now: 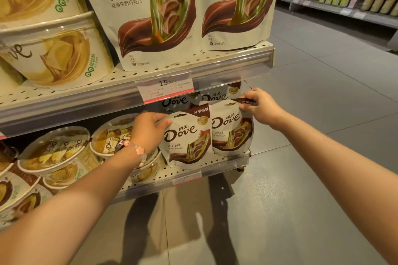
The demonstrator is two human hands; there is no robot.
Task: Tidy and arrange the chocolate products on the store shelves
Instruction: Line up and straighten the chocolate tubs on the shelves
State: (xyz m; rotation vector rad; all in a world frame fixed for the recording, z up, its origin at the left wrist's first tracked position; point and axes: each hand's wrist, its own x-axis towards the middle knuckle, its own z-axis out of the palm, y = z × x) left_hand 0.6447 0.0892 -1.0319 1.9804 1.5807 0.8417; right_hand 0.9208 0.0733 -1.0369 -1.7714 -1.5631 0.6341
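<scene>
Rear pouches (175,101) half hidden; price tag (164,88) small print illegible.

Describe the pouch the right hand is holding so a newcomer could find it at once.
Find the lower shelf, under the price tag reading 15.90. Two white Dove pouches stand at its front right end. Yours is the right-hand pouch, at the shelf's end, its top corner pinched by the right hand.

Two white and brown Dove chocolate pouches stand upright side by side at the right end of the lower shelf, centre of the frame: the left front pouch (187,140) slightly overlaps the right front pouch (231,128). More matching pouches (178,101) stand just behind them. Round clear-lidded Dove chocolate tubs (55,153) sit stacked at lower left.
</scene>
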